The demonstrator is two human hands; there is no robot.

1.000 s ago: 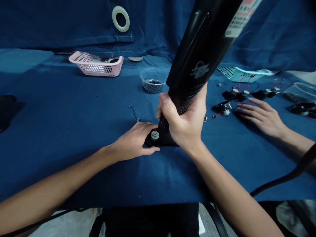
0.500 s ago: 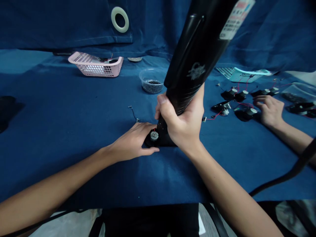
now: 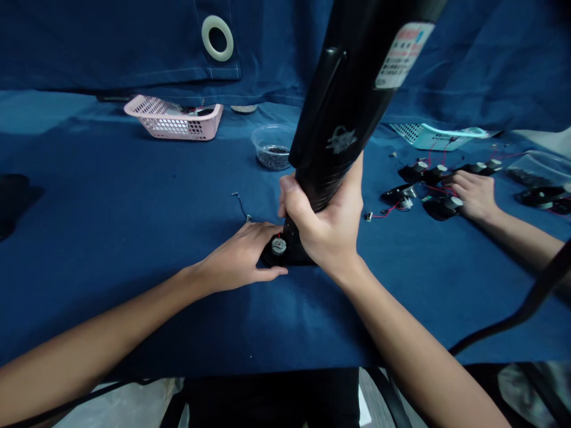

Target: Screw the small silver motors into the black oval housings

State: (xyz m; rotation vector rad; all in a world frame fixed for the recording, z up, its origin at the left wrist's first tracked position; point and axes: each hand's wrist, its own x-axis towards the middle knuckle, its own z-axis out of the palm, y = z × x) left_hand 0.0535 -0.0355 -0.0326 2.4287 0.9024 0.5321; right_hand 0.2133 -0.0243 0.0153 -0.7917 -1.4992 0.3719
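My right hand [image 3: 328, 223] is wrapped round the lower barrel of a large black power tool [image 3: 352, 101], which stands tilted with its tip pressed down on a small black part with a round silver motor [image 3: 279, 245]. My left hand [image 3: 243, 255] lies on the blue cloth with fingers and thumb closed about that part, holding it in place. The tool's tip is hidden behind my right hand.
A pink basket [image 3: 173, 119] and a clear cup of small dark bits [image 3: 273, 147] stand at the back. A teal basket [image 3: 435, 135] is at the right, with several black wired parts [image 3: 423, 178]. Another person's hand [image 3: 473, 193] rests among them. A black cable [image 3: 517, 315] runs at lower right.
The tool has leaned a little more to the left. The other person's hand has drawn back to the right and closed over the wired parts. My own hands have stayed put.
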